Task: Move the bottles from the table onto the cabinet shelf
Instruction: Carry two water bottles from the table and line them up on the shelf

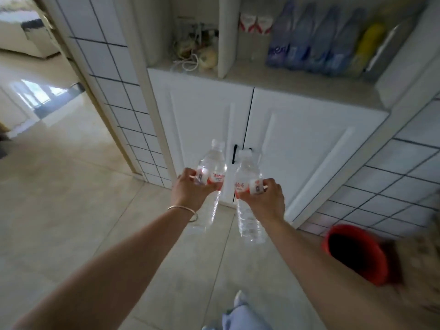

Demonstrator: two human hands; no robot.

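Note:
I hold two clear water bottles with red-and-white labels out in front of me, both upright. My left hand (188, 189) grips the left bottle (212, 163) around its label. My right hand (266, 196) grips the right bottle (247, 170) the same way. The two bottles are close together but apart. Ahead stands the white cabinet, its open shelf (285, 84) above two shut doors. Several blue bottles (309, 41) and a yellow one (366, 46) stand in a row at the back of that shelf.
A red bucket (357, 253) sits on the floor at the right, by a tiled wall. The shelf's left bay holds cords and small items (197, 51). A tiled pillar (114, 79) stands left of the cabinet, with a doorway beyond. Two red-and-white cartons (256, 23) sit on the shelf.

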